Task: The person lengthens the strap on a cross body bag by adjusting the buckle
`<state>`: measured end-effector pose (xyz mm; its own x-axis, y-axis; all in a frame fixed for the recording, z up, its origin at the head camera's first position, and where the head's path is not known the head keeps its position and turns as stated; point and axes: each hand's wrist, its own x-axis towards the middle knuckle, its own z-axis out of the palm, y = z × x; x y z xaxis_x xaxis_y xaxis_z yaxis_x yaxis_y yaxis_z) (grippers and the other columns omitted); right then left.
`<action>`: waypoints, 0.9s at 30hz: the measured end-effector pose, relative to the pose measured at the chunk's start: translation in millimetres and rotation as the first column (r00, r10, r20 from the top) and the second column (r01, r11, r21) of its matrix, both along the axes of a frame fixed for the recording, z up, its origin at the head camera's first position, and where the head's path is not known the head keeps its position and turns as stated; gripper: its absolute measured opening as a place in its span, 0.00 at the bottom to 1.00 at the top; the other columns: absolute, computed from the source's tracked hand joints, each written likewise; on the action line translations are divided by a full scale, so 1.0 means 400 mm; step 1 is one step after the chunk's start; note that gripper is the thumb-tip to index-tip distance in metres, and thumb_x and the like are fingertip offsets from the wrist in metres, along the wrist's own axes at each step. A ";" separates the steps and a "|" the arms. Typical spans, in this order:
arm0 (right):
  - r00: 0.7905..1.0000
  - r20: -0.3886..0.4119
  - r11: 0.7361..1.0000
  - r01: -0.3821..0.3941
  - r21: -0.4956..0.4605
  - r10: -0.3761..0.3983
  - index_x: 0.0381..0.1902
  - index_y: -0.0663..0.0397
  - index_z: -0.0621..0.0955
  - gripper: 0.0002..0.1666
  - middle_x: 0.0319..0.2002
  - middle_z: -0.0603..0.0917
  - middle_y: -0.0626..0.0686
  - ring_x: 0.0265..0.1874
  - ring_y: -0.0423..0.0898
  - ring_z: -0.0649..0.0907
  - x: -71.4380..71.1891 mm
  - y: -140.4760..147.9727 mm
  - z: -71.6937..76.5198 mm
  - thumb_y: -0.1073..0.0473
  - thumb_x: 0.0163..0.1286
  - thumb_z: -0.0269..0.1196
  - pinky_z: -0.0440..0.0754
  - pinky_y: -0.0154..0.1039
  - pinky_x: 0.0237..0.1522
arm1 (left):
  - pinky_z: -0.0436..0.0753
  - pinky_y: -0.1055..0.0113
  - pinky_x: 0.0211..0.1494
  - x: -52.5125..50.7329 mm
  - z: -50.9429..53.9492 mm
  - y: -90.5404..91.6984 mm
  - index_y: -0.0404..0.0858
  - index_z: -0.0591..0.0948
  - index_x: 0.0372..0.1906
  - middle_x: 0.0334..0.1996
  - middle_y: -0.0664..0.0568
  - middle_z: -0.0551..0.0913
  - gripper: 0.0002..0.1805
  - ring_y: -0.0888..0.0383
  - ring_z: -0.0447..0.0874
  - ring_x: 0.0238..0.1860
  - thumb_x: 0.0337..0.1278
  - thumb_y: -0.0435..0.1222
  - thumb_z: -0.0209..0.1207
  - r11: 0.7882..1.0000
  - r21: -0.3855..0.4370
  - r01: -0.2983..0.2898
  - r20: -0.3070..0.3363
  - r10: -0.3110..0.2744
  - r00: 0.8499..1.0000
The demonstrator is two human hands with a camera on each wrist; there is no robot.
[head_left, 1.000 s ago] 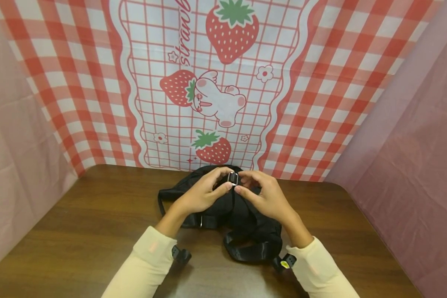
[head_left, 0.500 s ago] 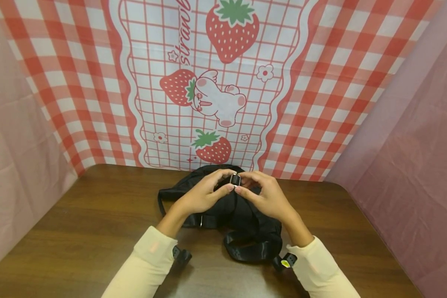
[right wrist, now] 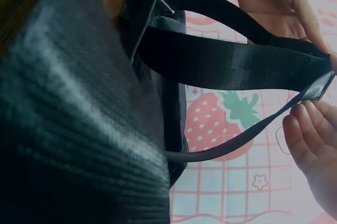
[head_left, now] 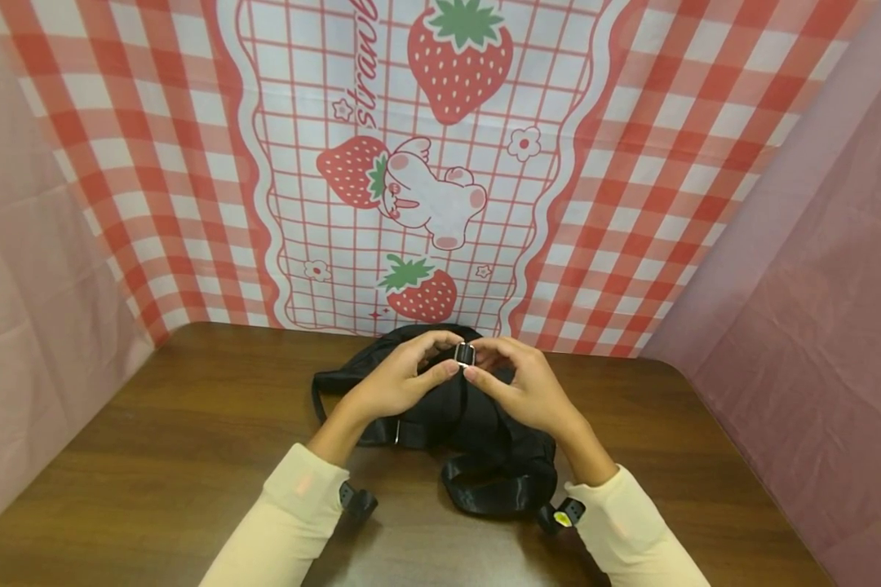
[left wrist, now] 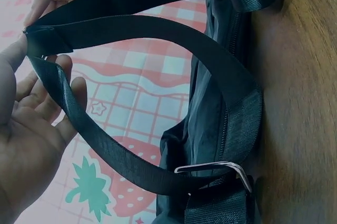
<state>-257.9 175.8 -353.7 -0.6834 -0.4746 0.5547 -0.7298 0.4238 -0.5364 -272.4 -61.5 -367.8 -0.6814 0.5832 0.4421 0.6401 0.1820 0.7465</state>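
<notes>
A black fabric bag (head_left: 477,416) lies on the table with its webbing straps loose. Above it, both hands meet at a small metal strap buckle (head_left: 465,354) with black webbing through it. My left hand (head_left: 400,379) pinches the buckle's left side between thumb and fingers. From the other side my right hand (head_left: 524,383) pinches it, thumb below and fingertips above. The left wrist view shows the raised strap (left wrist: 137,26) looping from the fingers down to the bag, and a second metal buckle (left wrist: 213,167) lower on it. In the right wrist view, a strap (right wrist: 79,113) close to the lens hides much of the bag.
The brown wooden table (head_left: 154,456) extends on both sides of the bag. Behind it hangs a red-and-white checked cloth (head_left: 631,163) with strawberries. Pink curtains (head_left: 800,326) stand at the sides. A loose strap loop (head_left: 495,493) lies toward the front.
The pinched buckle has shifted slightly to the right between the fingertips and turned a little. Both hands stay nearly in place, and the bag has hardly moved.
</notes>
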 end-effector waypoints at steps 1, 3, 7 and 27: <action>1.000 0.006 1.000 -0.004 0.000 0.004 0.56 0.57 0.83 0.19 0.41 0.85 0.48 0.39 0.41 0.85 -0.001 0.000 0.000 0.59 0.69 0.71 0.86 0.44 0.44 | 0.80 0.56 0.58 0.001 0.000 0.000 0.40 0.73 0.67 0.61 0.52 0.77 0.20 0.56 0.77 0.59 0.79 0.42 0.53 1.000 -0.002 0.002 0.003 -0.002 1.000; 1.000 0.013 1.000 -0.009 0.005 0.009 0.56 0.57 0.84 0.20 0.41 0.85 0.47 0.39 0.41 0.85 -0.003 -0.001 -0.002 0.59 0.68 0.72 0.86 0.45 0.43 | 0.79 0.56 0.59 0.001 0.000 0.001 0.40 0.72 0.68 0.62 0.52 0.77 0.21 0.56 0.77 0.60 0.79 0.43 0.53 1.000 -0.010 0.008 0.010 -0.008 1.000; 1.000 0.014 1.000 -0.005 0.015 0.005 0.55 0.58 0.85 0.20 0.40 0.86 0.47 0.37 0.41 0.85 -0.007 -0.002 -0.003 0.58 0.68 0.73 0.86 0.49 0.43 | 0.79 0.56 0.59 0.002 0.001 0.002 0.40 0.72 0.69 0.62 0.52 0.77 0.22 0.56 0.77 0.60 0.79 0.43 0.53 0.999 -0.033 0.007 0.016 -0.006 1.000; 0.999 -0.015 0.999 -0.028 0.033 0.028 0.57 0.57 0.84 0.23 0.41 0.86 0.46 0.39 0.41 0.84 0.005 -0.003 0.001 0.59 0.65 0.74 0.85 0.44 0.44 | 0.81 0.57 0.51 -0.021 -0.009 -0.050 0.42 0.84 0.50 0.45 0.53 0.85 0.12 0.56 0.82 0.46 0.77 0.44 0.56 0.992 -0.068 -0.103 0.120 0.111 0.987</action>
<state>-255.8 174.6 -353.1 -0.6612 -0.5115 0.5489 -0.7496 0.4203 -0.5113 -280.9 -81.6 -371.3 -0.7884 0.5275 0.3165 0.5181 0.2918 0.8040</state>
